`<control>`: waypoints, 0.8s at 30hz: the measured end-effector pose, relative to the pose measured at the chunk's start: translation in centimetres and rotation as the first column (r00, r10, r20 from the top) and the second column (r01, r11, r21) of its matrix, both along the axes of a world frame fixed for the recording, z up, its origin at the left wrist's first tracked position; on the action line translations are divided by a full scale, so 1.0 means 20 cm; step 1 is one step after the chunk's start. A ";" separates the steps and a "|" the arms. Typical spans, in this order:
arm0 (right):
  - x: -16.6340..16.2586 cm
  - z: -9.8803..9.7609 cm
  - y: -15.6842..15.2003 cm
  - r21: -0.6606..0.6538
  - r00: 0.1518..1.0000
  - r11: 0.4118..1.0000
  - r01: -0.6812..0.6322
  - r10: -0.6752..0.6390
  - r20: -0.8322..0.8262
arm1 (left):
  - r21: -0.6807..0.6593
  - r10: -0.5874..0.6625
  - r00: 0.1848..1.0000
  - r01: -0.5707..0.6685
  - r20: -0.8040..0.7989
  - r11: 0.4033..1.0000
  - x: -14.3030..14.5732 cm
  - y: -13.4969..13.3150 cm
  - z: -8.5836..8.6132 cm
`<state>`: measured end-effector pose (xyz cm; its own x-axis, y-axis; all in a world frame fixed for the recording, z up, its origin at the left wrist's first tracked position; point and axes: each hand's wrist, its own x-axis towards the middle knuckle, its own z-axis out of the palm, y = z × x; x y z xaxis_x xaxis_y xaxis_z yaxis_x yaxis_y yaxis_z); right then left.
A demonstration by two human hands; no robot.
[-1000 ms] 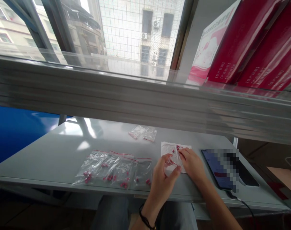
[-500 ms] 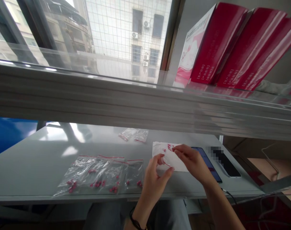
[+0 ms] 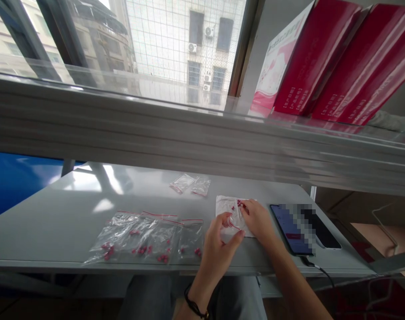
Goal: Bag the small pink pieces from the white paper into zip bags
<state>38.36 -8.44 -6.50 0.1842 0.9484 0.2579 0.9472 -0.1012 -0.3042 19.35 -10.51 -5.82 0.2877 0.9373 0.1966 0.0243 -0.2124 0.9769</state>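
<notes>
Head view: row of clear zip bags with red seal strips (image 3: 149,238) holding small pink beads lies on grey table (image 3: 56,213), near its front edge. Just right, left hand (image 3: 219,249) pinches small clear plastic bag (image 3: 232,222) between thumb and fingers, mouth raised. Right hand (image 3: 257,218), fingers curled, touches pink beads (image 3: 240,203) on white paper sheet (image 3: 222,204). Two empty clear bags (image 3: 189,184) lie farther back; dark phones (image 3: 305,226) lie right.

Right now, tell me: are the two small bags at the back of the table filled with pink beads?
No, the two small bags look empty and flat.
</notes>
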 end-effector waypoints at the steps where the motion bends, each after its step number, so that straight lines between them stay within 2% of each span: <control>1: 0.00 0.00 0.01 -0.007 1.000 1.000 0.004 -0.004 0.009 | -0.002 -0.002 1.000 0.002 0.005 1.000 0.00 0.00 0.00; 13: -0.03 0.04 0.03 -0.062 0.994 0.998 -0.028 0.034 0.100 | -0.008 -0.008 1.000 0.008 -0.002 1.000 0.00 0.00 0.00; 18: -0.04 0.07 0.03 -0.030 0.997 0.999 -0.036 0.038 0.071 | 0.005 0.004 1.000 -0.004 0.003 1.000 0.00 0.00 0.00; 21: -0.03 0.18 -0.04 0.103 0.987 0.993 -0.057 0.071 -0.141 | -0.011 0.000 1.000 0.000 0.006 1.000 -0.01 0.00 0.01; 24: -0.05 0.35 -0.16 0.168 0.881 0.963 -0.211 0.262 -0.393 | -0.025 -0.019 1.000 0.020 0.024 0.999 -0.01 -0.01 0.02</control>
<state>37.43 -11.62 0.43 0.0709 0.9449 0.3197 0.7279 0.1701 -0.6643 19.17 -10.63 -5.45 0.3015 0.9364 0.1798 -0.0028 -0.1878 0.9822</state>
